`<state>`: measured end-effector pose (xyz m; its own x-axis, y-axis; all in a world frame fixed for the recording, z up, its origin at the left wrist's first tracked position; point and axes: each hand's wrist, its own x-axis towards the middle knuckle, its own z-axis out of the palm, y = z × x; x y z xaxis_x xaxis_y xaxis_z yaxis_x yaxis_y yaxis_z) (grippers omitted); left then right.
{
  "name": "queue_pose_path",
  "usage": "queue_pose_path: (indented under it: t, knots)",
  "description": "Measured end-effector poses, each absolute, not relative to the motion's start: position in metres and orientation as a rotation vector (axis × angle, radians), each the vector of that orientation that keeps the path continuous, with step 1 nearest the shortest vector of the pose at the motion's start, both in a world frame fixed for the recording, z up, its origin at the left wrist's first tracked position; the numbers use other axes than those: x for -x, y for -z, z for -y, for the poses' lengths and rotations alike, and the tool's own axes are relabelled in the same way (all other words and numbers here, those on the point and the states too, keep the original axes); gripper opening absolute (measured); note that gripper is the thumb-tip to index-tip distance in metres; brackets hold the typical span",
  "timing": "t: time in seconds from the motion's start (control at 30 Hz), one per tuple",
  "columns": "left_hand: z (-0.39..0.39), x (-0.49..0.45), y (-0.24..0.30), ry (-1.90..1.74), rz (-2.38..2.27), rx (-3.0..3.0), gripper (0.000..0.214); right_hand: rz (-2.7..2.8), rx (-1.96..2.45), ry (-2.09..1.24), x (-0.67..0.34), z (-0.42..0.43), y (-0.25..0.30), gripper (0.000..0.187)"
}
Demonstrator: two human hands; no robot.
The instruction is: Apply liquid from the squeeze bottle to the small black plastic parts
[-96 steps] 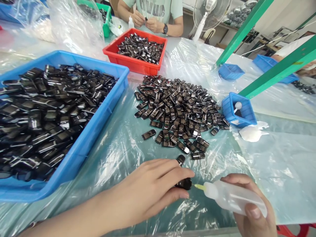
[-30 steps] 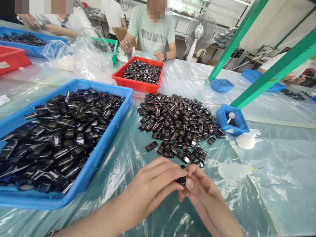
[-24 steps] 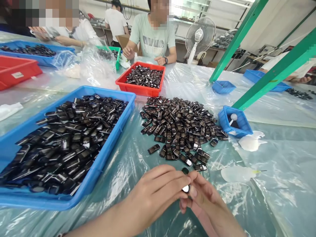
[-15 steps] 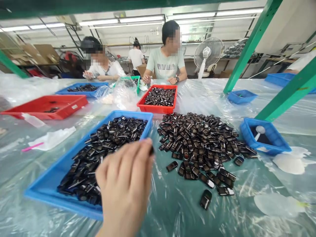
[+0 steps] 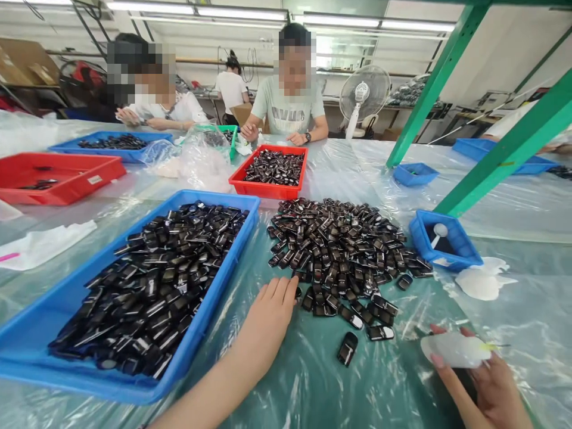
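Currently, left grip (image 5: 270, 316) resting half-curled beside heaped glossy black oblong pieces (image 5: 330, 250) on the plastic-covered green bench (image 5: 290, 381), its hold unclear, right grip (image 5: 489, 384) clasping a yellow-tipped translucent white bottle (image 5: 456, 350).

A plastic-covered table (image 5: 297, 381) bears a heap of black pieces (image 5: 335, 250), a large blue tray (image 5: 208, 301) and two red trays (image 5: 268, 189).

A translucent bottle (image 5: 453, 350) lies sideways near heaped black pieces (image 5: 339, 247).
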<state>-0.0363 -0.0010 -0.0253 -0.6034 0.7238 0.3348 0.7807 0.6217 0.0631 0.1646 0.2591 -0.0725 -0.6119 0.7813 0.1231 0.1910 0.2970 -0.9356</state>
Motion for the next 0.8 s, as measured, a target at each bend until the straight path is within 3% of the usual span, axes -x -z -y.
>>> queue_pose_path:
  t: [0.17, 0.37, 0.67, 0.8]
  knots:
    - [0.003, 0.031, 0.012, 0.587, 2.739, 1.182, 0.030, 1.936, 0.964, -1.431, -0.163, -0.254, 0.064, 0.051]
    - [-0.006, 0.012, -0.005, 0.895, 2.867, 1.217, 0.023, 1.866, 1.105, -1.403, -0.158, -0.239, 0.047, 0.062]
    - [-0.009, 0.000, 0.007, 0.938, 2.910, 1.357, 0.021, 1.995, 1.053, -1.317, -0.167, -0.241, 0.044, 0.059]
    - [-0.006, 0.001, -0.005, 1.239, 2.853, 1.418, 0.027, 1.891, 0.974, -1.447, -0.172, -0.214, 0.036, 0.048]
